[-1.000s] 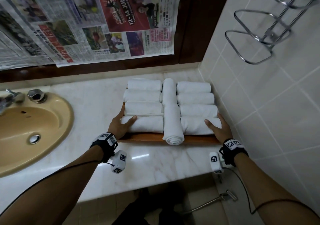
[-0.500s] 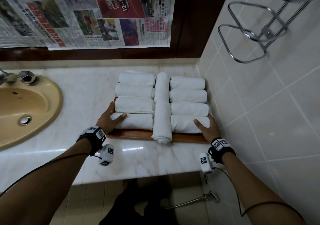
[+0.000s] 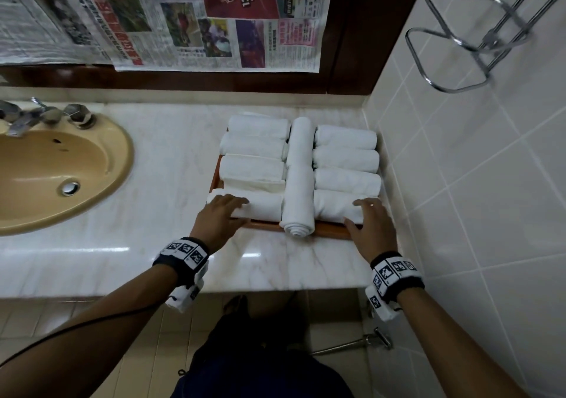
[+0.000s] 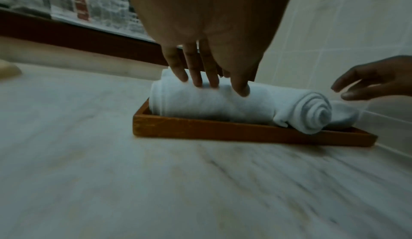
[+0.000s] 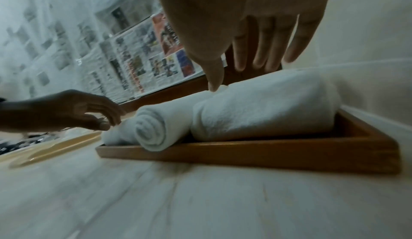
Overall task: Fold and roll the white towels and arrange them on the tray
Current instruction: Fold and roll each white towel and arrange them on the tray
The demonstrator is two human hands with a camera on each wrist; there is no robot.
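Bathroom vanity: a pale marble counter set against a tiled wall, with a beige sink at the far end from that wall and newspaper covering the mirror behind. The wooden tray sits on the counter hard by the tiled wall. It carries nine rolled white towels: four lying crosswise on the sink side, four crosswise on the wall side, and one long centre roll lengthwise between them, its spiral end overhanging the tray's front rim. The left hand lies with fingers straight and spread, tips touching the top of the front left roll, gripping nothing. The right hand is likewise flat and spread over the front right roll; the right wrist view shows its fingers just above the cloth, and contact cannot be confirmed. Assessment: folding and rolling appear complete; the step in hand is final straightening of the front row. The third roll on the sink side shows a loose flap. The next move would call for light, even pressure to square the front rolls, tucking that flap, and nudging the centre roll back from the rim without unwinding it.
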